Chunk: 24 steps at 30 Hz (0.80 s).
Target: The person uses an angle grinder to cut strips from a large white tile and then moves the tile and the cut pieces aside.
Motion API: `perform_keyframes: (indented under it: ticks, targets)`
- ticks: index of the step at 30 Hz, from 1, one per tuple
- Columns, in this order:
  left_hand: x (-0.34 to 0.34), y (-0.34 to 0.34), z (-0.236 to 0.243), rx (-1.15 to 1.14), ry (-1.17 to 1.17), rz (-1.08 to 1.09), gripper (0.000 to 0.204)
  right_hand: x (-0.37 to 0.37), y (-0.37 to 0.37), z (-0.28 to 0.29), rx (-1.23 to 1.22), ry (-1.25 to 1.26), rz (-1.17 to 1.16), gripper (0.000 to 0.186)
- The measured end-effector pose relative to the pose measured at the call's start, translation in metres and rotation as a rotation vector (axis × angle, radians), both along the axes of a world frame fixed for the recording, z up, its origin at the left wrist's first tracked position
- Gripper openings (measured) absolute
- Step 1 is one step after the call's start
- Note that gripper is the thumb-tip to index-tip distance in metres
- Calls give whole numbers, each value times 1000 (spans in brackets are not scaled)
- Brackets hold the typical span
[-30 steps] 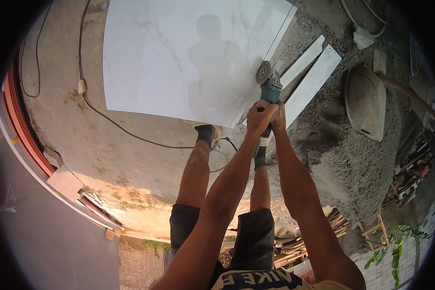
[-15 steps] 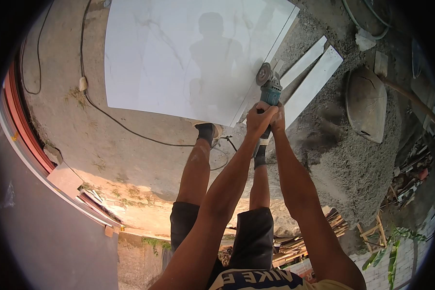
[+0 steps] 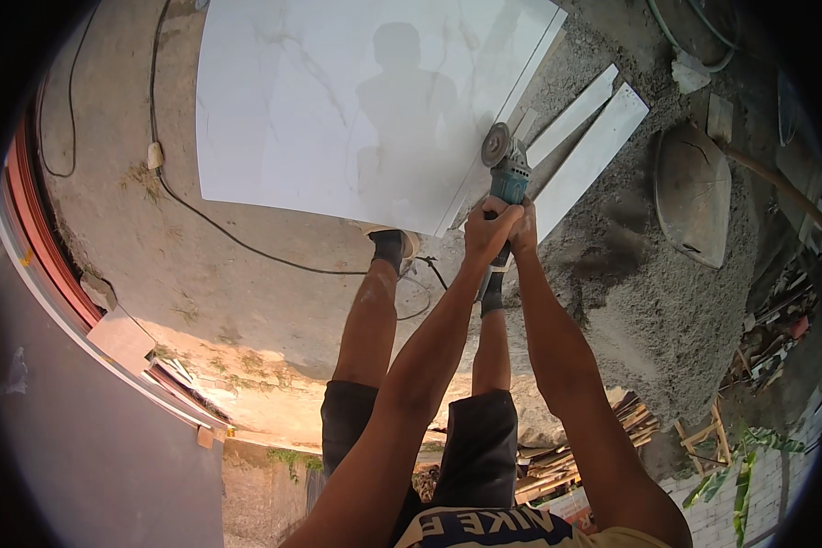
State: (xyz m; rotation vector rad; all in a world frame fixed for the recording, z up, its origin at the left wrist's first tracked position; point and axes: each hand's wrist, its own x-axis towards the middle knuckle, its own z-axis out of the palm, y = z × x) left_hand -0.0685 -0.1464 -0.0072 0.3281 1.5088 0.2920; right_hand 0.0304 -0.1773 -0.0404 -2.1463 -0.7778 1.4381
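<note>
While it is held, teal grinder [image 3: 510, 183], round greyish disc [image 3: 496, 145]

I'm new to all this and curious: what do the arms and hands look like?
They are a person's, not a machine's. The bare, gloveless left hand and right hand show no watch or wristband. The bare left forearm and right forearm have no visible cables or markings. At the lower edge shows a tan cloth shirt with a dark-blue, pale-lettered panel.

Concrete ground [image 3: 237, 301], a sand heap [image 3: 680, 342], a shovel [image 3: 692, 196], piled wood [image 3: 543, 473], leafy plants [image 3: 748, 484], a grinder [image 3: 510, 179] and a slab [image 3: 283, 128] mark an outdoor building yard.
</note>
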Motion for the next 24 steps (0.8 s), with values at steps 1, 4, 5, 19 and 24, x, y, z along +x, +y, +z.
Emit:
perform_keyframes:
  ticks: [1,4,5,19,24]
  targets:
    - [1,2,1,0,3,-1,55,2,1,-1,-2,-3,0,44]
    - [3,10,3,-18,-3,11,54,6,8,0,-45,68,-32,42]
    - [3,11,4,-36,-12,24,54,6,10,2,-80,53,3,41]
    - [2,-4,1,-15,13,13,56,1,1,11,-30,27,-13,48]
    - [-5,-6,-6,4,-9,43,55,-19,26,33,-51,7,-25,48]
